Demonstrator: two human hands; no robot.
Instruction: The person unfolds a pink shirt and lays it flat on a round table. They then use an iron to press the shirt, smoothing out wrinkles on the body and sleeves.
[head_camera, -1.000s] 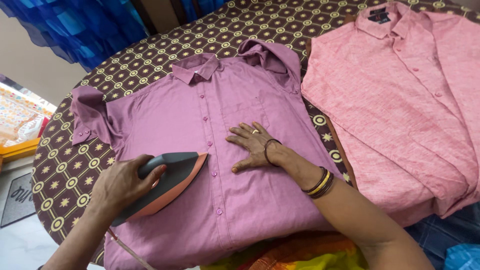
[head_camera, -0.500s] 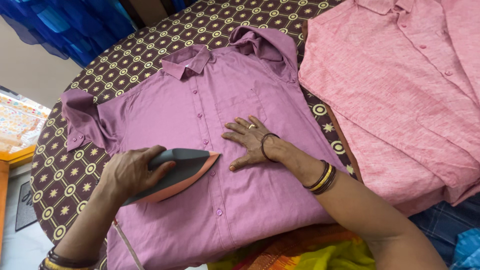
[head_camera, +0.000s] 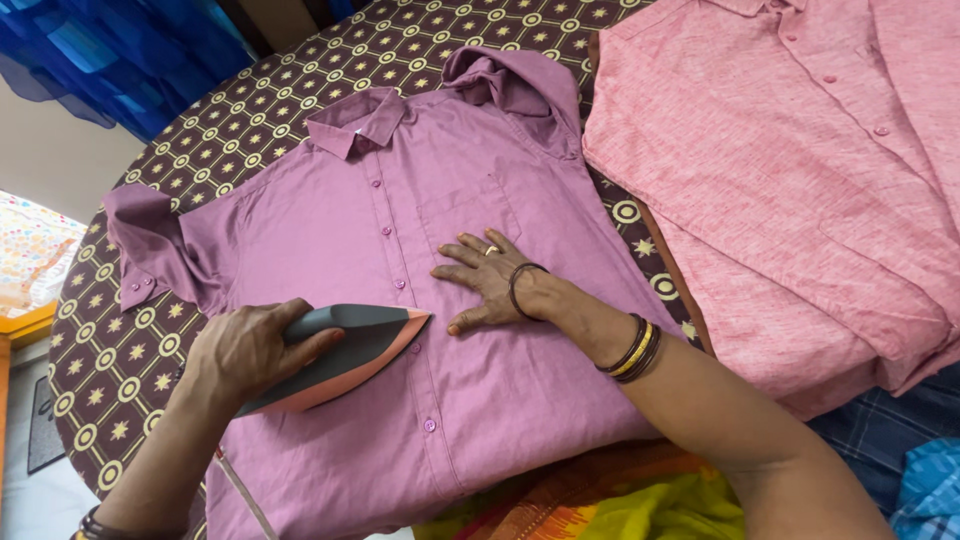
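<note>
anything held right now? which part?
Left hand grips the iron by its grey handle at the rear. Right hand holds nothing, lying flat on the purple shirt.

Both arms are bare of sleeves. The right hand (head_camera: 495, 283) wears a gold ring, a thin dark wrist thread and dark-and-gold bangles; the left wrist shows dark bangles.

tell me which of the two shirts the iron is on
The purple shirt, spread flat under the iron and both hands; the pink shirt lies untouched beside it.
</note>
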